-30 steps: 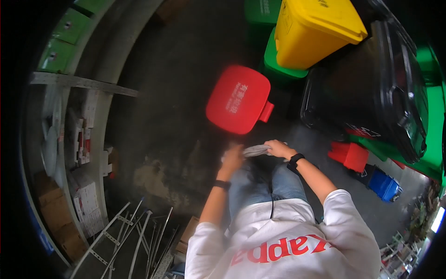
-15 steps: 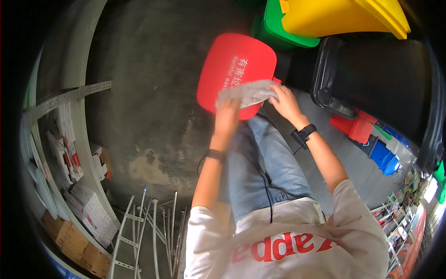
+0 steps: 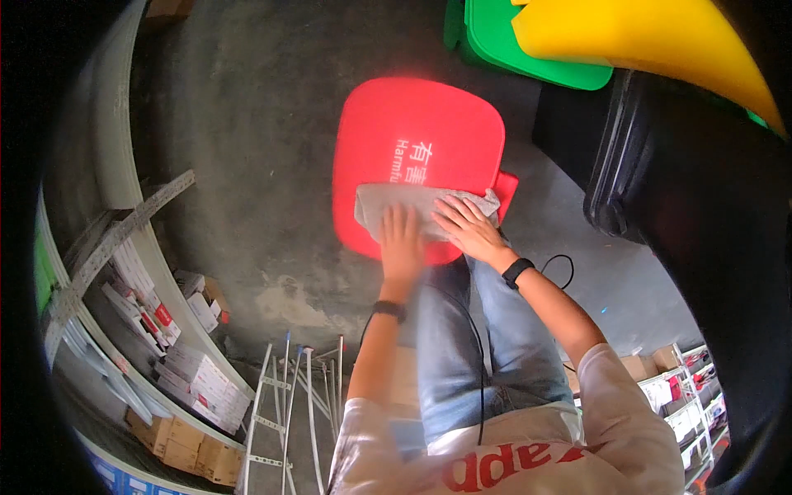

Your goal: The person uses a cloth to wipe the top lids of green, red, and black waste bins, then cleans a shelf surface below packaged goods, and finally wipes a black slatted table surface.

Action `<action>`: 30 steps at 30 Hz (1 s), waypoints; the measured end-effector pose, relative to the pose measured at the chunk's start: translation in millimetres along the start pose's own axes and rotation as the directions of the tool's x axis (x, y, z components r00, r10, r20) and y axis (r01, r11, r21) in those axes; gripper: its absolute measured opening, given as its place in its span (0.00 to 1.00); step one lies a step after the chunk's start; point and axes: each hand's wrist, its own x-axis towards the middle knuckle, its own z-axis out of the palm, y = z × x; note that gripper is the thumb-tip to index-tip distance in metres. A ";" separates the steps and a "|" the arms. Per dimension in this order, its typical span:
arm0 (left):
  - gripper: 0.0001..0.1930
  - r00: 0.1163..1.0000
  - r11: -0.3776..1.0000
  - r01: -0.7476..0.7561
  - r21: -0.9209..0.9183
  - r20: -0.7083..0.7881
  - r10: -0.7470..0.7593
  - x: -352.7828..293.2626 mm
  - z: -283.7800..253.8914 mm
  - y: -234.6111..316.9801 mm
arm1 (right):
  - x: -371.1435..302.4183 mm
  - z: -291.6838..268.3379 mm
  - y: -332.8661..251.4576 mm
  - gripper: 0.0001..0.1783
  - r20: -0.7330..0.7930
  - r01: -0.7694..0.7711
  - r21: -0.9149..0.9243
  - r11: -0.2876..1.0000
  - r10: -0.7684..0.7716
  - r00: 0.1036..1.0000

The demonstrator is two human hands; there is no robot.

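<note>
A grey cloth [image 3: 375,202] lies folded across the near part of a red bin lid [image 3: 412,107] with white lettering. My left hand [image 3: 402,239] rests on the cloth's near left portion, fingers stretched forward and slightly blurred. Flat on the right part of the cloth lies my right hand [image 3: 470,224], its fingers spread. Both palms face down, and the cloth is between them and the lid. A red tab [image 3: 507,195] juts out from the lid's right edge.
Green [image 3: 536,62] and yellow bins [image 3: 635,33] stand at the far right, with a large black bin [image 3: 693,206] nearer. Shelving [image 3: 124,239] with boxes [image 3: 202,384] runs along the left. Metal poles [image 3: 276,412] stand at the near left, and a black cable [image 3: 569,268] loops by my right wrist.
The cloth was held up between both hands above the lid; now it is spread on the lid under flattened hands. The lid appears larger and lower in view.
</note>
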 end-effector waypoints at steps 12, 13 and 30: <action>0.25 0.925 0.980 -0.184 0.076 -0.325 0.199 149.4 -62.2 -12.8 | 110.8 -65.0 65.7 0.27 -0.197 -0.047 -0.100 0.994 0.027 0.980; 0.25 0.924 0.976 -0.201 0.082 -0.314 0.216 159.2 -66.7 -15.5 | 117.8 -67.4 69.3 0.27 -0.220 -0.055 -0.129 0.990 0.025 0.975; 0.26 0.910 0.936 -0.346 0.057 -0.221 0.350 175.4 -91.1 -42.7 | 123.6 -38.1 18.5 0.25 -0.328 -0.369 -0.153 0.917 0.305 0.894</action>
